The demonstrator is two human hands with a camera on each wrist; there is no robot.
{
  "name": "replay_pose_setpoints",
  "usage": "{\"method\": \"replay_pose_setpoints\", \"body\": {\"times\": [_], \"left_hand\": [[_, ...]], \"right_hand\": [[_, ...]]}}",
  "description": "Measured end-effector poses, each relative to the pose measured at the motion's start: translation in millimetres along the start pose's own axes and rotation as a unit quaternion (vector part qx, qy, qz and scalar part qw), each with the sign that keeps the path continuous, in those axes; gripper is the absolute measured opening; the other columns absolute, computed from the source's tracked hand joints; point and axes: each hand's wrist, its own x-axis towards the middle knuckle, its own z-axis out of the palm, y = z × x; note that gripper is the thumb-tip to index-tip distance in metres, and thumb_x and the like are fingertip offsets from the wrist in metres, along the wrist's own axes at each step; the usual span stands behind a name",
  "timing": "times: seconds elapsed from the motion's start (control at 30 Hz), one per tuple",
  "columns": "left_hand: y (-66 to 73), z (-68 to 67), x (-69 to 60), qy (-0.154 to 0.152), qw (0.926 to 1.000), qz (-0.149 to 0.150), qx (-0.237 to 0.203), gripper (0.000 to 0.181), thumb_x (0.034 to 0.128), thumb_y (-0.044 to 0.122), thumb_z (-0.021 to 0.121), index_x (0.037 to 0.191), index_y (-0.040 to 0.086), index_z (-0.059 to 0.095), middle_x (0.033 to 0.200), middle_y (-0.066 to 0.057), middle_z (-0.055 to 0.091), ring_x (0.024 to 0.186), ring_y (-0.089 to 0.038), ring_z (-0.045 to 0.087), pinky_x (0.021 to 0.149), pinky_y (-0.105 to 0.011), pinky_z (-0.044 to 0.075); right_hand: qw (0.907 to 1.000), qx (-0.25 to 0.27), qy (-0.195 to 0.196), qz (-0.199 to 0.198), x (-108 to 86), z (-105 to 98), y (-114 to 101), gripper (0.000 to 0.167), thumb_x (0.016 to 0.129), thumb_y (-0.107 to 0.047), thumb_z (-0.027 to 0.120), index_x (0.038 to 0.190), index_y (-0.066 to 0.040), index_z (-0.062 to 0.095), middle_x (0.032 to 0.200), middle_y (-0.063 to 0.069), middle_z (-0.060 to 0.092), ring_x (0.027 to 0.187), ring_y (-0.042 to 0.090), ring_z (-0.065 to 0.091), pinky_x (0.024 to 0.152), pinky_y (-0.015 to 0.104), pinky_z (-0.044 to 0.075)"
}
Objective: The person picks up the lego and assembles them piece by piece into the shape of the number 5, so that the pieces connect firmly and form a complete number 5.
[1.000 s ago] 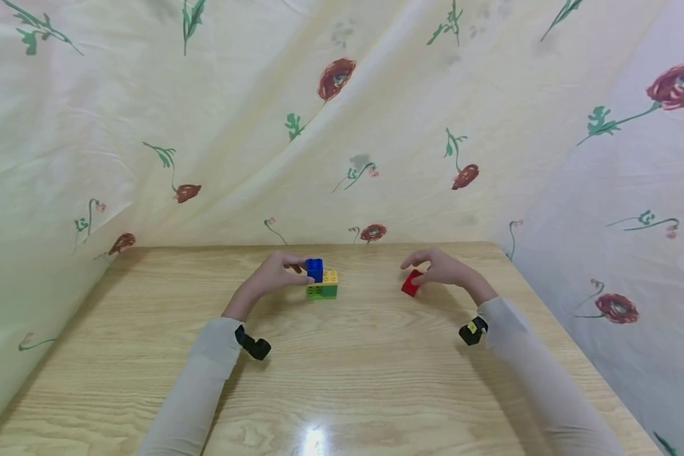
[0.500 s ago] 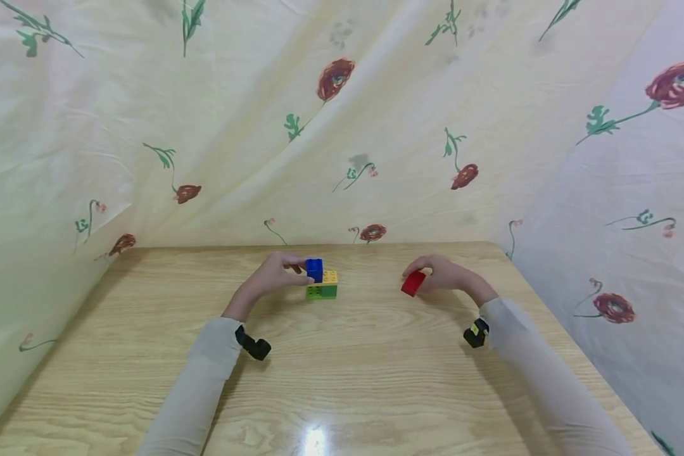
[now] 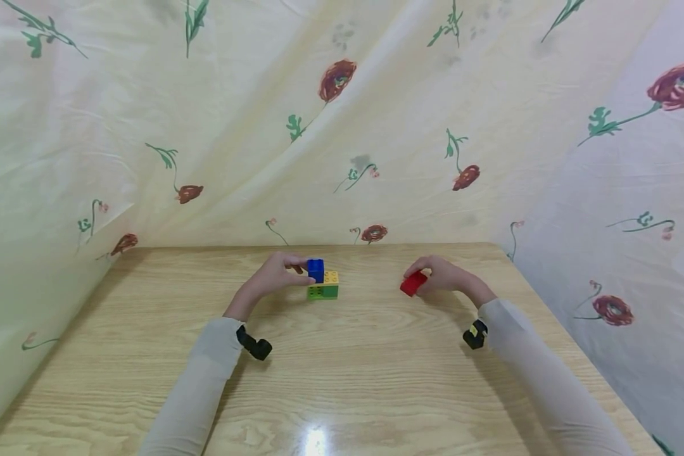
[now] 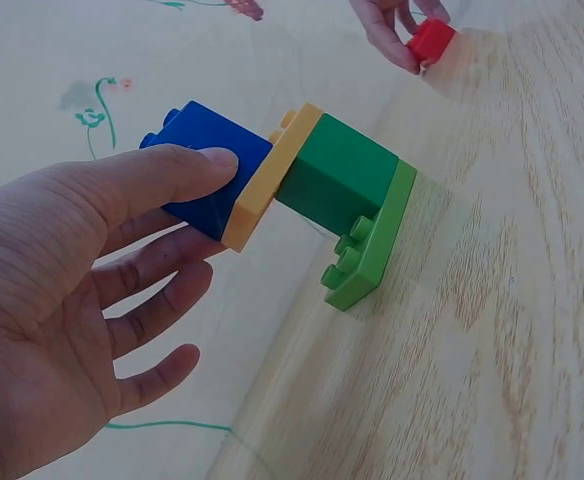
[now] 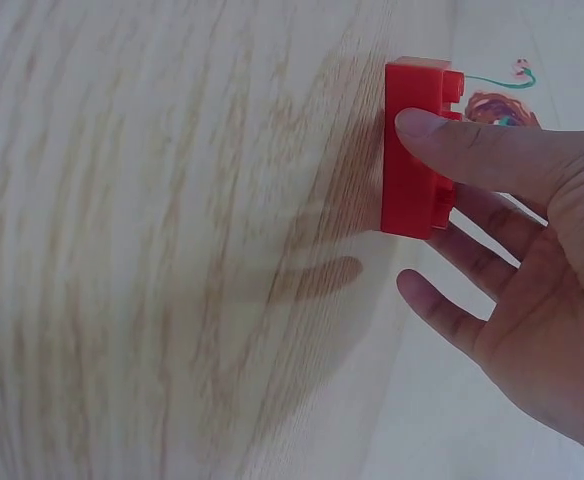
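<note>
Between thumb and fingers, my left hand (image 3: 270, 277) pinches a blue toy building brick (image 3: 316, 270). The blue brick sits on one end of a yellow plate (image 4: 268, 180), with studs showing at the plate's other end. Under the yellow plate is a dark green brick (image 4: 344, 168), which stands on a light green plate (image 4: 377, 250) on the table. To the right, my right hand (image 3: 446, 277) pinches a red brick (image 5: 412, 190). In the right wrist view the thumb presses the red brick's smooth face, its studs turned toward the palm. The fingertips behind it are hidden.
The wooden table (image 3: 342, 380) ends at a flowered cloth (image 3: 251, 158) hanging behind it and along both sides. Black devices are strapped at the left wrist (image 3: 255, 345) and the right wrist (image 3: 475, 334). Table surface lies between the stack and the red brick.
My right hand has gone from spread fingers around the red brick to pinching it, and the brick has turned and tilted. My left hand and the stack look unchanged.
</note>
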Motion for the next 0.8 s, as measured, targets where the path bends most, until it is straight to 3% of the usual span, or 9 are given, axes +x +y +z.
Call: {"method": "replay_pose_setpoints", "body": {"times": [0.4,0.8], "left_hand": [[3.3,-1.0,-1.7,-0.003,1.0,0.0,-0.004,0.052,0.0872,0.021,0.082,0.133,0.001,0.067,0.119,-0.014,0.073,0.106,-0.027,0.066,0.101,-0.049,0.047],[4.3,-1.6,-1.7,-0.003,1.0,0.0,-0.004,0.052,0.0868,0.02,0.082,0.132,0.001,0.066,0.118,-0.014,0.073,0.106,-0.028,0.066,0.101,-0.049,0.048]], "right_hand": [[1.0,0.008,-0.005,0.002,7.9,-1,-8,0.031,0.087,-0.013,0.08,0.118,-0.006,0.075,0.119,0.014,0.073,0.107,0.027,0.063,0.096,0.047,0.052],[0.9978,0.06,0.024,-0.017,18.4,-1,-31,0.04,0.091,-0.027,0.078,0.126,-0.008,0.072,0.119,0.01,0.073,0.103,0.022,0.064,0.087,0.033,0.052]]}}
